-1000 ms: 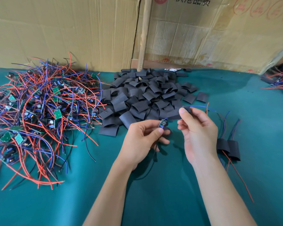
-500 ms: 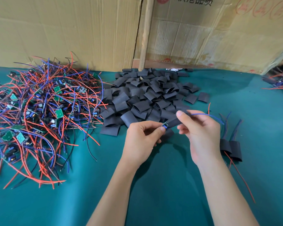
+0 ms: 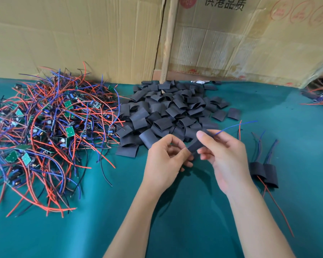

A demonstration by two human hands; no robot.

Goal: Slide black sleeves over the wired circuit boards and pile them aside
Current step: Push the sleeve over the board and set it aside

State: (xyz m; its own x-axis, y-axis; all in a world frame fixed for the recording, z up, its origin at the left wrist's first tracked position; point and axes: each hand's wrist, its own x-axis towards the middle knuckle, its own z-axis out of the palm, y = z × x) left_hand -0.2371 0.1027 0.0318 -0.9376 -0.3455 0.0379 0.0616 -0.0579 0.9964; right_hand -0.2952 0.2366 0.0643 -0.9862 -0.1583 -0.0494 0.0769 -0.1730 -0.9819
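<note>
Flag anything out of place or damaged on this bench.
Nothing looks damaged. One oddity: a small white crumpled scrap lies at the back edge of the black sleeve pile, against the cardboard.

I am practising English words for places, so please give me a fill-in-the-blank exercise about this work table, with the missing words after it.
1. The pile of wired circuit boards lies to the ____ of the heap of black sleeves.
2. Both hands, the left hand and the right hand, hold one black ____.
3. The table cloth is ____ in colour.
4. The two finished pieces lie beside the ____ hand.

Missing words: left; sleeve; green; right
</note>
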